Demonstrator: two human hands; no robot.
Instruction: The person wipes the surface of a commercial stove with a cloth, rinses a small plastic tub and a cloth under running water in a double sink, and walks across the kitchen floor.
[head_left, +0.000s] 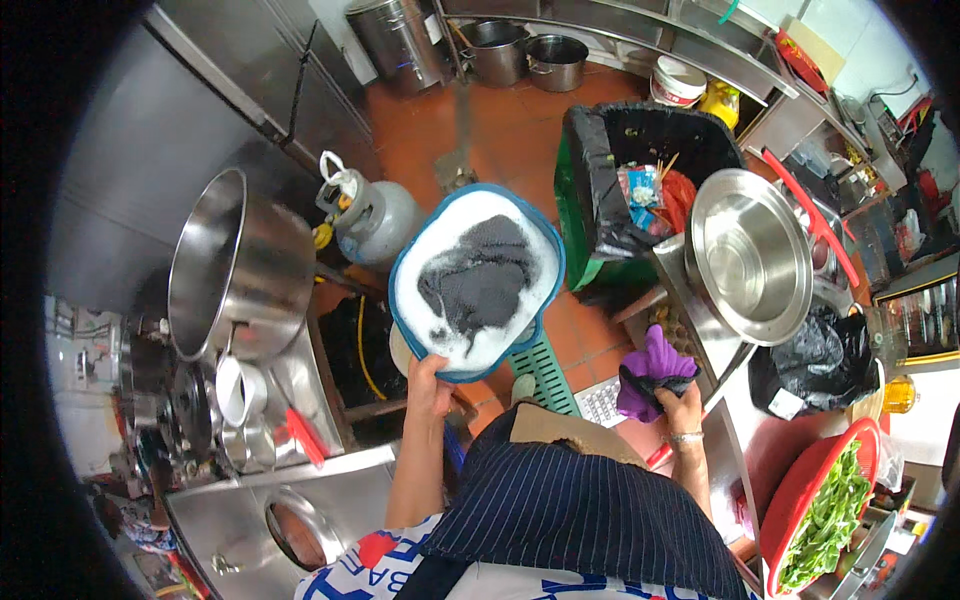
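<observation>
My left hand (431, 386) grips the near rim of a blue plastic basin (555, 232), thumb over the edge. White suds (420, 259) fill the basin, and a soaked dark grey cloth (487, 277) lies among them. Off to the right, my right hand (681, 412) is closed around a bunched purple cloth (652, 367) with a black part near my fingers. The basin is held in front of me above the tiled floor, apart from the purple cloth.
A grey gas cylinder (379, 221) stands left of the basin, near a large steel pot (270, 270). Ahead right is a green bin (574, 255) with a black liner. A steel bowl (750, 255) and a red basket (795, 480) of leafy greens sit to the right. Green drain grating (547, 379) crosses the floor.
</observation>
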